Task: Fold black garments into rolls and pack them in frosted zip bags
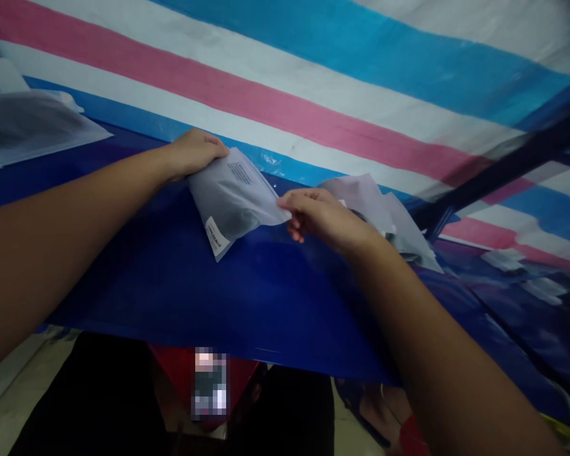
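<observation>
Left hand [196, 154] palm-down, right hand [320, 214] turned inward, each pinching frosted bag [235, 199] corners

A blue table [209, 304] bears a frosted bag [33, 130] near its far edge, toward the left; pale bags [403, 221] lie near that edge, farther right.

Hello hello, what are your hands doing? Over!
Left hand gripping one end of frosted bag. Right hand pinching opposite end. White label showing. More packaging beyond right hand.
</observation>
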`<state>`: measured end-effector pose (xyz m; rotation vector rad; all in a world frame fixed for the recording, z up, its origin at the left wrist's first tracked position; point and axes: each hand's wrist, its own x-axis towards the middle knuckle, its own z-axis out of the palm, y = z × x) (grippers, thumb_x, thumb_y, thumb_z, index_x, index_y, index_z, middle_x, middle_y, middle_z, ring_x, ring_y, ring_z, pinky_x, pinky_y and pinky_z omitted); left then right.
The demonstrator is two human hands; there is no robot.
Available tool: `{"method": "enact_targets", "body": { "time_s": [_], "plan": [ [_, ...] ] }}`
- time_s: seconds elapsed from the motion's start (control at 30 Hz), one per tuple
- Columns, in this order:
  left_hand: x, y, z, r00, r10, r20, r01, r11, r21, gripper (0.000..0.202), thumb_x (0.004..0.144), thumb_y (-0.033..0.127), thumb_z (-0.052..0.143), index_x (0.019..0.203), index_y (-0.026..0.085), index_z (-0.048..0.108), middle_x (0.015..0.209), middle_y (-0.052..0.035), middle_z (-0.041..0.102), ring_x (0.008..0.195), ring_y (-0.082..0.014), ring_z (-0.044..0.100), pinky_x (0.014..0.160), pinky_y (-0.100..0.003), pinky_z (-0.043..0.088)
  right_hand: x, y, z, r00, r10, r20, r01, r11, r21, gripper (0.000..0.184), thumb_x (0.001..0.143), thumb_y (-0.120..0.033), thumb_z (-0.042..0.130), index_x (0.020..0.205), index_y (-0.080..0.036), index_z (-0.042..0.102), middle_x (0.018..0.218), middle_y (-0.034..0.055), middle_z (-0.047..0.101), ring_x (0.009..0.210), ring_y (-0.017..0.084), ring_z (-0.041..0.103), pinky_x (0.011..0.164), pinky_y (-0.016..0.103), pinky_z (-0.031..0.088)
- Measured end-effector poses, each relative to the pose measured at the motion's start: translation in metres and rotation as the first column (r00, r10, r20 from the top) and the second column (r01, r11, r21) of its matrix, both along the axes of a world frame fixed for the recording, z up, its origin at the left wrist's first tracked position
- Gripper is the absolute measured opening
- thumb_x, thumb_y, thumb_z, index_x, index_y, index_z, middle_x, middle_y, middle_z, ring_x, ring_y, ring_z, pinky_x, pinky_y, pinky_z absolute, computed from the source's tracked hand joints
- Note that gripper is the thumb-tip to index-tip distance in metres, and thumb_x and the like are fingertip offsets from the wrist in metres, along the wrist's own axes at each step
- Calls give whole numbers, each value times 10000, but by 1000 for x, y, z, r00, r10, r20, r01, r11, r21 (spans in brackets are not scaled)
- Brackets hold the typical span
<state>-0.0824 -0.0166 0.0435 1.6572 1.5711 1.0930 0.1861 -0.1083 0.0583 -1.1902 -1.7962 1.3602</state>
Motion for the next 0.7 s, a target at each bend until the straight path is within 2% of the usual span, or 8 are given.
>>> {"method": "enact_targets", "body": {
  "time_s": [0.1, 0.2, 0.37, 0.5, 0.7],
  "plan": [
    [7, -3, -1, 999, -31, -5, 31, 999, 10, 240, 897, 407, 694, 928, 189, 787, 915, -53, 735, 887, -236, 651, 840, -376, 503, -3, -1, 0, 992, -127, 0, 125, 971, 202, 206, 870, -358, 822, 810, -211, 691, 662, -18, 610, 554, 120, 542, 505, 253, 438],
    [17, -5, -3, 997, -65, -52, 67, 996, 52, 264, 911, 435, 659, 928, 207, 790, 985, -56, 764, 982, -268, 688, 891, -373, 510, -6, -3, -1, 993, -106, 44, 90, 959, 267, 201, 889, -373, 813, 844, -188, 748, 648, -23, 590, 555, 100, 476, 516, 253, 375],
    [28, -9, -6, 984, -169, -63, 175, 978, 115, 257, 907, 408, 602, 915, 222, 779, 1080, -42, 798, 1130, -267, 690, 1008, -337, 506, -6, -3, -2, 983, -98, 155, 69, 981, 182, 284, 929, -371, 766, 726, -177, 723, 562, -21, 536, 523, 96, 421, 499, 261, 297],
    [28, -9, -10, 980, -193, -41, 197, 974, 112, 238, 876, 410, 628, 896, 226, 777, 1075, -57, 801, 1128, -278, 693, 1021, -346, 516, -4, 4, -6, 988, -147, 42, 143, 986, 91, 249, 914, -299, 712, 691, -190, 694, 606, 3, 591, 549, 110, 496, 527, 257, 388],
    [28, -12, -9, 980, -200, 1, 199, 973, 120, 179, 868, 351, 662, 914, 234, 790, 1099, -74, 809, 1116, -262, 700, 952, -300, 537, -2, 10, -10, 979, -183, -90, 182, 983, -18, 128, 842, -261, 720, 752, -175, 752, 730, 48, 692, 619, 124, 589, 568, 250, 480]
  ]
}}
